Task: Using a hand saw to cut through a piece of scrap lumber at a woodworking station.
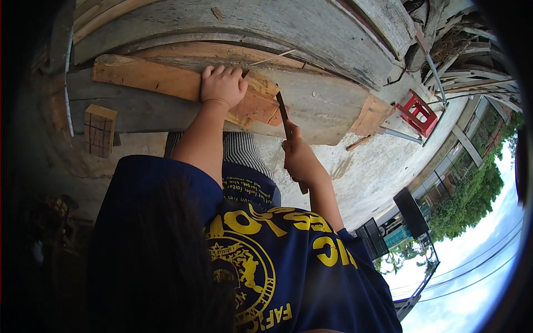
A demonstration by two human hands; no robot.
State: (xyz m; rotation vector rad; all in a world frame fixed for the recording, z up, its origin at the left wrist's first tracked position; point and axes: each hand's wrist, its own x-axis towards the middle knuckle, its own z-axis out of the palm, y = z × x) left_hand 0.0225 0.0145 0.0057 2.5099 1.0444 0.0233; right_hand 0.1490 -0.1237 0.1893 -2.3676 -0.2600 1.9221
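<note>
A long light-brown wooden board [150, 77] lies across a grey, weathered plank [327, 119] in front of me. My left hand [224, 86] rests on the board with its fingers bent over the top, holding it down. Next to those fingers a small dark tip shows; I cannot make out what it belongs to. My right hand [300, 155] is closed around a long, narrow, dark flat tool [283, 108], perhaps a file or a blade. Its upper end touches or nearly touches the board's right end, where the wood has a stepped cut.
A squared wooden block [100, 130] sits at the left. Further right are a loose board piece [373, 115], a red plastic stool [417, 112] and a metal pipe [402, 135]. Large grey planks [250, 25] lie on the far side, with piled branches [472, 53] at the upper right.
</note>
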